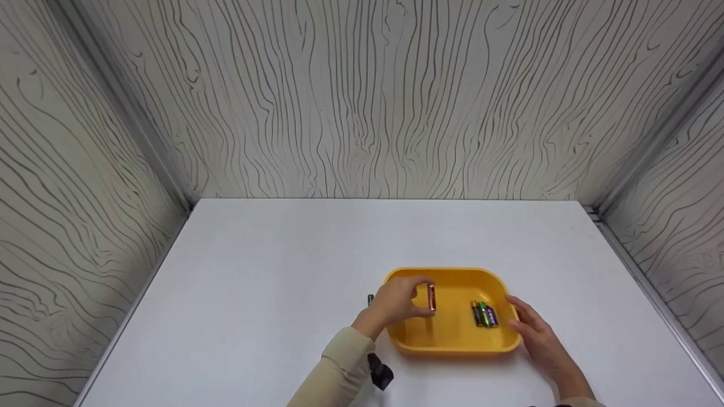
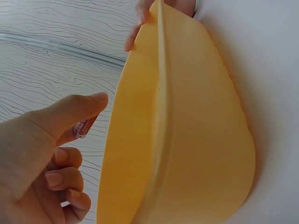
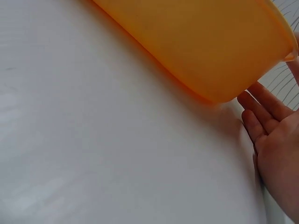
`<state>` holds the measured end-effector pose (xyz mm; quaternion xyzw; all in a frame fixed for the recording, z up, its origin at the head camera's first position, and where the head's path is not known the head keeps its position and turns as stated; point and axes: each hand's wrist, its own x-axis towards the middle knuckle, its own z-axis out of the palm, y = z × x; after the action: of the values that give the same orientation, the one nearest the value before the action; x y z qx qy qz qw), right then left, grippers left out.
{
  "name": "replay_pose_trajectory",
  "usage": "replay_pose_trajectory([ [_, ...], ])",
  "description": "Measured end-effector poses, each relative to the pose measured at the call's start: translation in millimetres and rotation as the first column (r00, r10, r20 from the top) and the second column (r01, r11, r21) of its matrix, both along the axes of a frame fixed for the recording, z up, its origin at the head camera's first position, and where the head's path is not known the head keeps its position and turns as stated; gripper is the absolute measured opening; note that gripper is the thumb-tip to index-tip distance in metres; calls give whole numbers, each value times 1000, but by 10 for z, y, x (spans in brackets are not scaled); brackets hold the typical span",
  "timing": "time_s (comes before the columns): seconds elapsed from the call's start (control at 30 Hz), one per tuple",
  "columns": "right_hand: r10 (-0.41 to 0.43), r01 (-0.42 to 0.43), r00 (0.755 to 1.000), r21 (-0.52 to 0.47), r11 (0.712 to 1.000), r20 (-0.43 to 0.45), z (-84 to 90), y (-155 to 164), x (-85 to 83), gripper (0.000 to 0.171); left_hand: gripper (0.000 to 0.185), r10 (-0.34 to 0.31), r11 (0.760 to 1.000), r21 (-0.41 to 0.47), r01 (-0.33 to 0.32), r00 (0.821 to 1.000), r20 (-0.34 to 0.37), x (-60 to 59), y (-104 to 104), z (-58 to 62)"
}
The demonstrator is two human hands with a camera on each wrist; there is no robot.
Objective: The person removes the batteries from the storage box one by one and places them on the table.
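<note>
Here one yellow tray [image 1: 452, 342] sits on the white table [image 1: 271, 271]. The left hand [image 1: 396, 302] pinches one red battery [image 1: 431, 297] above the tray's left half. Three batteries [image 1: 484, 314] lie inside, right. One green battery [image 1: 370, 299] lies outside, left. The right hand [image 1: 534, 330], fingers straight, touches the tray's right wall.

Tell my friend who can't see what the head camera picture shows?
A left hand pinches a reddish battery over a yellow tray on a white table. The right hand touches the tray's right side. Three batteries lie inside.
</note>
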<state>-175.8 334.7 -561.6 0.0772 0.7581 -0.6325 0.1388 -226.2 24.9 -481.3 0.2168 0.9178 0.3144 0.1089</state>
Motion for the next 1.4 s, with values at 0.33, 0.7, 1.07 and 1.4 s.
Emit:
replay_pose_trajectory([
  [0.33, -25, 25, 1000, -101, 995, 0, -10, -1, -9, 59, 52, -26, 994, 104, 27, 1000, -9, -68, -397, -56],
  [0.7, -3, 1, 1000, -84, 996, -20, -2, 21, -2, 60, 51, 28, 970, 239, -40, 998, 55, -115, -803, -143],
  [1.07, 2, -3, 1000, -70, 998, -15, -3, 16, 6, 59, 53, 38, 974, 221, -55, 996, 81, -107, -1043, -353],
  [1.4, 12, -14, 1000, -55, 998, -26, -27, 31, 6, 59, 56, 101, 979, 166, -122, 987, 129, -125, -1108, -609],
])
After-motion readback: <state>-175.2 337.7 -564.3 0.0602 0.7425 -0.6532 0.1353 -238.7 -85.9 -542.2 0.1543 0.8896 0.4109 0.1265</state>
